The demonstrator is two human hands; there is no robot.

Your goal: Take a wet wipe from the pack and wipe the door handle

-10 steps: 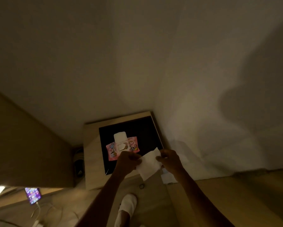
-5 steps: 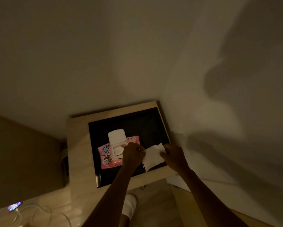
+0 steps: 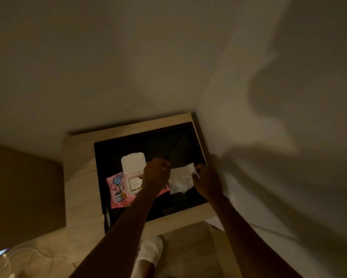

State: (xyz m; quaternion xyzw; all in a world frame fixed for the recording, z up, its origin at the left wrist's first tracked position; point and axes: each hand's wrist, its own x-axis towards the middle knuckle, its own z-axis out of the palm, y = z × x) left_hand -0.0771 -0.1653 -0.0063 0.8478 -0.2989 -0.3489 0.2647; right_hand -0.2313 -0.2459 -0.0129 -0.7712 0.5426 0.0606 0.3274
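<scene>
**Wet wipe stretched between both hands above the table**

The room is dim. The person stands over a small wooden table (image 3: 78,177) tucked into the corner, both bare arms reaching down. The left hand (image 3: 157,173) has its fingers curled, pinching the left edge of the white wet wipe (image 3: 181,179). The right hand (image 3: 207,182) pinches the wipe's upper right corner, fingers bent in on it. The sheet hangs crumpled between the two sets of fingertips, its lower edge drooping below them over the black mat (image 3: 168,141) that covers most of the tabletop.

Just to the left of the left-hand fingers lies the pink pack (image 3: 118,189), flat on the mat, with its white lid (image 3: 133,162) flipped up and open. The pack's right end is hidden under the left hand and wrist.

Below the hands, on the floor in front of the table, a white slipper (image 3: 150,251) shows between the forearms. Far left of the hands, a pale cable (image 3: 28,255) trails across the floor.
</scene>
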